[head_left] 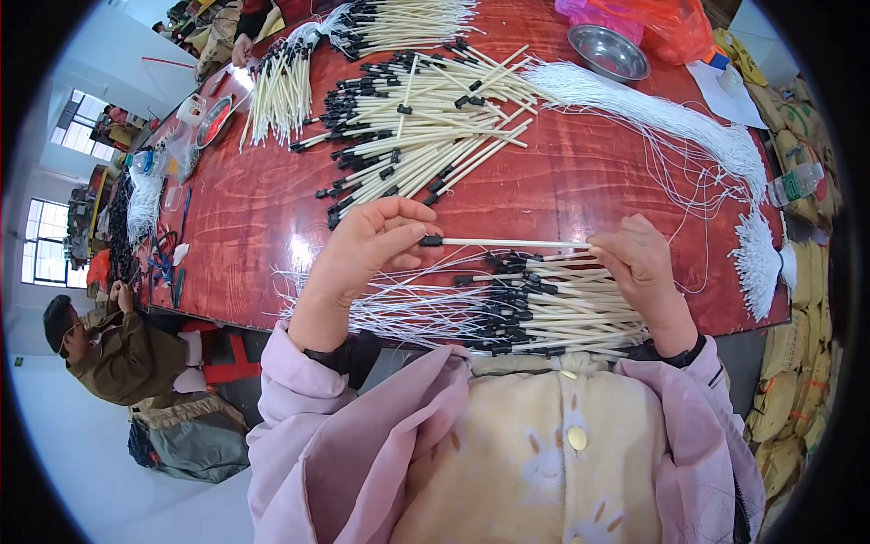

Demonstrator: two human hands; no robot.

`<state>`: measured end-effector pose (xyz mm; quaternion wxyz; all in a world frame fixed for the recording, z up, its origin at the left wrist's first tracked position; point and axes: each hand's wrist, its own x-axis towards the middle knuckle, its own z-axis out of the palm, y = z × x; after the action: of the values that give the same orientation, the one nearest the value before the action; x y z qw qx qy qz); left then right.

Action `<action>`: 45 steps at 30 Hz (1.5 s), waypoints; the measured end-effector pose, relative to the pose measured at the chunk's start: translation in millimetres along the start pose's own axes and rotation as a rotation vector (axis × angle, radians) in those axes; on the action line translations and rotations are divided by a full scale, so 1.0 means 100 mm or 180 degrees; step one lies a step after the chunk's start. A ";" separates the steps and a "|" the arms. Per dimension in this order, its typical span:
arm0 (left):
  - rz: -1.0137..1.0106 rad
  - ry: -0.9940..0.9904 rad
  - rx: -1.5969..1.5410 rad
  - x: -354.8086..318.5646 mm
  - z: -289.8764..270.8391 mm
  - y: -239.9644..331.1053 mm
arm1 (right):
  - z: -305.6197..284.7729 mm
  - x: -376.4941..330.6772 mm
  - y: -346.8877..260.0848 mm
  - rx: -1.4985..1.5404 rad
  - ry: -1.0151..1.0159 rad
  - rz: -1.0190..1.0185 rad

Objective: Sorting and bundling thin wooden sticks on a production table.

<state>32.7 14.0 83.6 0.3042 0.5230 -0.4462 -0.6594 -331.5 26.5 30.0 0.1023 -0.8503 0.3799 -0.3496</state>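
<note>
Between my two hands a thin pale stick with a black clip-like end lies level above the table. My left hand pinches the black end, and the fingertips of my right hand close on the other end. Below them rests a bundle of sticks with black ends, from which white cords spread to the left. Farther off lies a large heap of similar sticks. Whether a cord runs from the held stick is hard to make out.
A long hank of white cord stretches across the right of the red table. A metal bowl stands at the back, another bowl at the left. A plastic bottle lies at the right edge. A co-worker sits at left.
</note>
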 end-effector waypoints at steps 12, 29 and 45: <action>-0.0128 -0.0225 0.0583 0.01 -0.07 -0.11 | 0.00 -0.06 0.03 -0.0032 -0.0035 0.0084; 0.1076 0.3552 0.1036 -1.30 -2.50 -0.90 | -0.85 -0.07 -0.19 -0.0042 -0.0202 -0.0279; 0.1270 0.3384 0.3712 -1.23 -1.65 -1.09 | -1.16 -0.71 0.17 -0.0472 -0.0401 0.0768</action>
<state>231.6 121.6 27.1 0.2658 0.7511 -0.5987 0.0821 -452.1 75.9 70.8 0.1041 -0.8240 0.4969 -0.2517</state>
